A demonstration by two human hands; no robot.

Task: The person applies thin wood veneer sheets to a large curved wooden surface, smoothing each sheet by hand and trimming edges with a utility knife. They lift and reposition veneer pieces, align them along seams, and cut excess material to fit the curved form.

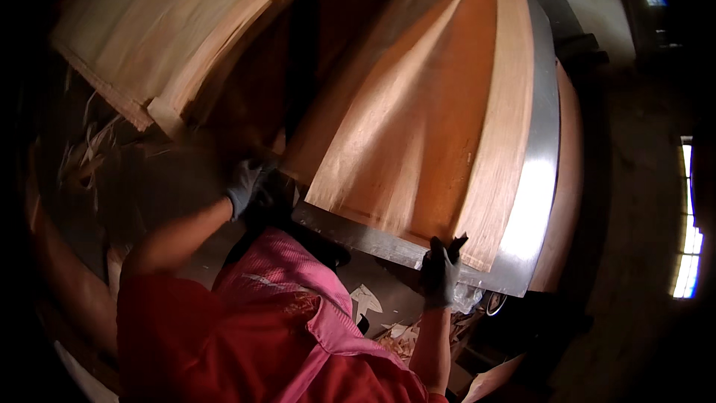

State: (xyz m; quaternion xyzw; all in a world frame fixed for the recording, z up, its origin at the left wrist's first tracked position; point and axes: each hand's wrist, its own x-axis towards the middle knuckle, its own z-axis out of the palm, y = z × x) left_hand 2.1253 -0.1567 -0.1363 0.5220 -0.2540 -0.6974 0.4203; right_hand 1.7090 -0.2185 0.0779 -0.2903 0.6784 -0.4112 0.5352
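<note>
A thin reddish-brown wood veneer sheet (456, 119) lies over a paler veneer sheet (501, 142) on a metal-topped table (531, 233). The brown sheet is wavy, with light glinting along its raised folds. At its near edge, right of the middle, my gloved right hand (441, 275) is closed on the rim, dark fingertips on top. My gloved left hand (249, 183) is beside the near left corner of the sheets. Its fingers are in shadow and blurred, so whether they grip the corner is hidden.
A tall stack of pale veneer (179, 30) with ragged edges stands at the far left. Veneer scraps (401, 342) litter the floor below the table, and stringy strips (93, 142) hang below the stack. Bright windows (687, 220) show at the right.
</note>
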